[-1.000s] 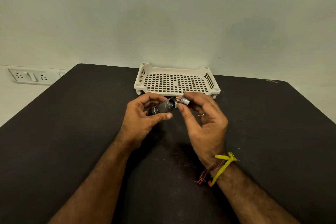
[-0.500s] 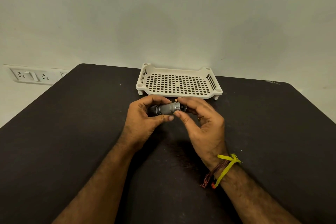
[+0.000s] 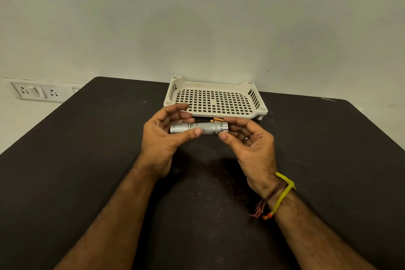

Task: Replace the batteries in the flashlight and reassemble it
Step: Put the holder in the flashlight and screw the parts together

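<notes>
The left grip (image 3: 161, 140) is clamping the flashlight (image 3: 198, 128) at its head end, holding it above the bench (image 3: 87, 160); its long axis is running left to right; the right grip (image 3: 252, 144) is curling round the tail end, though I cannot tell whether it is touching; a coppery piece (image 3: 217, 119) is lying just behind.

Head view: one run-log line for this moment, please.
flashlight level above table | left hand grips its wider end | right hand curled at other end, grip unclear | tray behind

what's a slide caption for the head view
Left hand and right hand hold a silver flashlight before a white tray.
</notes>
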